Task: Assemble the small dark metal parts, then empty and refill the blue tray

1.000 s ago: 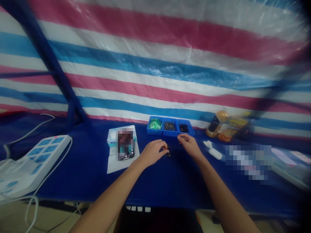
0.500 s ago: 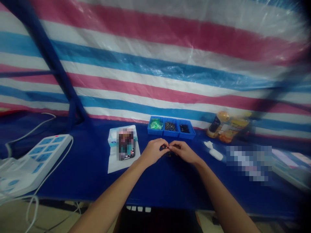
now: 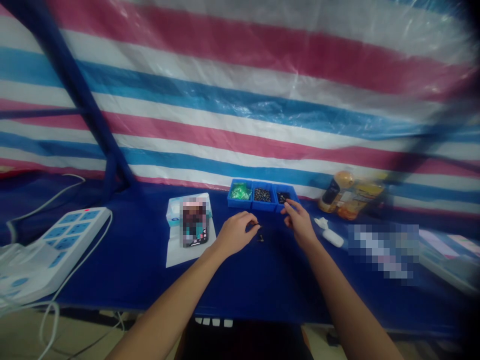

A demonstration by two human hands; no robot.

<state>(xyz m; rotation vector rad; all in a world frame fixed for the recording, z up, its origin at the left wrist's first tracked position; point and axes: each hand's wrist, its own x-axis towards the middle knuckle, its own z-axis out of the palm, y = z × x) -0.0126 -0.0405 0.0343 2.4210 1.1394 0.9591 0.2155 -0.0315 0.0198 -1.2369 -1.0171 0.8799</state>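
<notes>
My left hand is over the table with thumb and forefinger pinched on a small dark piece, too small to name. Below those fingertips, a few tiny dark parts lie on the blue tabletop. At the front of the right-hand blue bin, my right hand reaches forward with fingers apart and nothing visible in them. Small black pieces lie in that bin. The middle bin holds many small shiny metallic parts, and the left one green glossy material.
Left of my hands, a phone leans on a tissue pack. A white power strip with cables is farther left. To the right are a white oval object, an orange-capped bottle and a yellow packet. Striped sheeting hangs behind.
My right hand has left my left hand's fingertips and moved right and forward to the right-hand bin, its fingers parting. My left hand has stayed nearly still. Tiny parts below it show more clearly.
</notes>
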